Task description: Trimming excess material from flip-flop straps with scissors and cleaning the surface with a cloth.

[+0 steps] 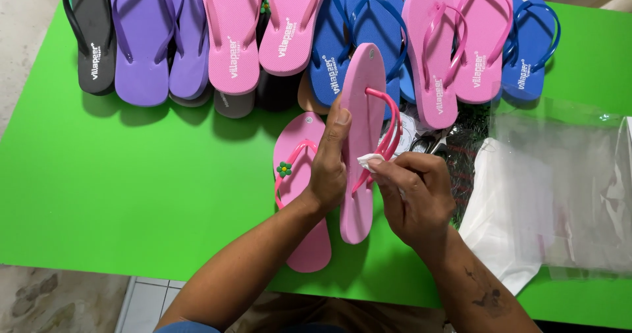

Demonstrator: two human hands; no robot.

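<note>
Head view. The left hand [327, 168] clasps one long edge of a pink foam flip-flop with a darker pink strap [361, 142], holding it on edge above the bright green table [131, 175]. The right hand [415, 198] pinches a small white scrap [368, 160] against the strap, fingers closed on it. A second pink flip-flop bearing a green flower [299, 188] lies flat beneath the left wrist. Behind, a row of purple, pink, blue and black flip-flops [289, 37] overlaps; clear plastic bags [559, 188] lie just right of the hands.
</note>
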